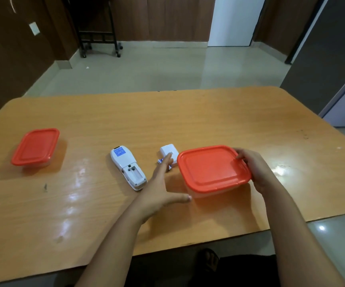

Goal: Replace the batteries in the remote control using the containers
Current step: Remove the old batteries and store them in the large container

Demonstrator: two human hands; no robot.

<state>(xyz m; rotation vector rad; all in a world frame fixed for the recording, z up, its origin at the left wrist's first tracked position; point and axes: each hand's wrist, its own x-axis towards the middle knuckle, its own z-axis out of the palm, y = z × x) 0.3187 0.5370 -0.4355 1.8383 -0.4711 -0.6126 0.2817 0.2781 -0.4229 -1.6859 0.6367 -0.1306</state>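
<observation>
**Head view: both hands closing on the big container, remote lying open to its left**

Head camera first, nearest things first. My left hand [159,189] is spread flat and open over the glossy orange-brown wooden table [84,214], fingers [166,162] stretched forward, thumb reaching toward the near left corner of the large clear plastic container with the orange-red snap lid [213,168]. It grips nothing. My right hand [254,172] is curled round the container's right edge, fingertips on the lid rim, holding the box.

The white remote control [128,166] lies back-up just left of my left hand. Its long axis runs from far-left to near-right, the open battery bay at the near end; the bay looks empty, though I cannot be sure. Beyond my left fingertips sits the small white battery cover [168,152], with what seems to be a battery [160,161] beside it, partly hidden by the fingers.

Well apart, toward the far left, stands the smaller clear container with a matching orange-red lid [36,147], shut.

My judgement: the lid of the large container comes off next. It lies between my two hands, long axis left to right, so the right steadies while the left peels the near corner.
</observation>
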